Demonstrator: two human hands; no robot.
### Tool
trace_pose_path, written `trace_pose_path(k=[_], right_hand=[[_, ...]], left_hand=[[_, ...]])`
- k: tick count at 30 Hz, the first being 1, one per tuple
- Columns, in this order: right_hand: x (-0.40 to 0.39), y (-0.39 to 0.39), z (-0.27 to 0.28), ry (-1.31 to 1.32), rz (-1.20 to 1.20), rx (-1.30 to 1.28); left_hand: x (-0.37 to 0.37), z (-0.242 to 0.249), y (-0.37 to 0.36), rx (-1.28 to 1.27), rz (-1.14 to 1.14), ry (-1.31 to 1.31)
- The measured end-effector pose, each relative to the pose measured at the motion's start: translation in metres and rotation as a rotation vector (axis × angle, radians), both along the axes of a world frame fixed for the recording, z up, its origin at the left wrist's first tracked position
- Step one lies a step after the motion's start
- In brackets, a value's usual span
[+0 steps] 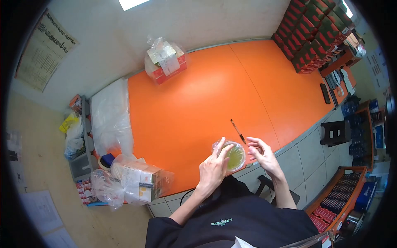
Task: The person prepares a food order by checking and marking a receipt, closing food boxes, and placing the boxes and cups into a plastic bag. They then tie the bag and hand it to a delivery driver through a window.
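Observation:
At the near edge of the orange table stands a round clear tub (237, 159) with yellow-green contents, and thin clear plastic bunches at its left rim. My left hand (214, 166) is on the tub's left side, its fingers reaching over the rim and partly covering it. Just right of the tub, my right hand (264, 158) is raised with thumb and fingers apart and nothing visible between them. A black pen (237, 131) lies on the table beyond the tub, its lower end close to my right fingertips.
Bagged boxes sit at the back (166, 62) and at the near left (140, 180). Clear plastic sheets (111, 115) cover the left edge beside a grey rack (86, 155). Stacked red-and-green boxes (308, 37) rise at the back right. A dark stool (334, 133) stands on the floor at right.

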State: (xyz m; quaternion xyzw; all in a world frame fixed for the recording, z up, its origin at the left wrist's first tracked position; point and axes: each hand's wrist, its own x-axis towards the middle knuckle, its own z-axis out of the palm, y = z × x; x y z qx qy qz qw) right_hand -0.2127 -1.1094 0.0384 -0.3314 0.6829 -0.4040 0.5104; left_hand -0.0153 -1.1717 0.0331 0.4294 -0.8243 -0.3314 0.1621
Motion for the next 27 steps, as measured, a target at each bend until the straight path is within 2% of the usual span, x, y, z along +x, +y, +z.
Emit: trace_pose_path(k=[3,7,10,11,13,14,16,19,20,23,24,25,27], right_hand=[[0.000,0.006,-0.040,-0.342,0.089,0.059],[0.004,0.003,-0.056,-0.370,-0.017,-0.030],[0.011,-0.008,-0.005,0.331,0.021,-0.073],[0.009,-0.012,0.011,0.436,0.021,-0.195],[-0.001,-0.012,-0.001,0.720,0.221,-0.363],[-0.004,-0.011,0.000,0.807,0.297,-0.339],[-0.009,-0.005,0.007,0.976,0.473,-0.280],[-0.018,-0.006,0.022,1.026,0.793,-0.403],[-0.021,-0.006,0.017,1.060,0.832,-0.416],[-0.035,-0.018,0.017,1.066,1.017,-0.608],[-0.036,-0.020,0.016,1.131,0.926,-0.673],[-0.039,-0.023,0.015,1.031,0.834,-0.737],[-0.046,-0.028,0.021,0.901,0.830,-0.771]], left_hand=[[0.001,-0.003,0.004,-0.025,-0.029,-0.010],[-0.010,0.008,0.012,-0.171,0.040,-0.120],[-0.017,0.004,0.019,-0.246,0.049,-0.186],[-0.019,0.004,0.019,-0.243,0.060,-0.196],[-0.021,0.005,0.016,-0.256,0.076,-0.214],[-0.021,0.009,0.015,-0.201,0.045,-0.233],[-0.020,0.009,0.012,-0.251,0.033,-0.142],[-0.014,0.010,0.007,-0.192,-0.022,0.022],[-0.012,0.012,0.001,-0.157,-0.052,0.084],[0.006,0.045,-0.025,0.268,-0.090,0.276],[0.008,0.053,-0.027,0.152,-0.091,0.289],[0.009,0.054,-0.027,0.060,-0.007,0.253],[0.008,0.057,-0.027,-0.128,0.163,0.179]])
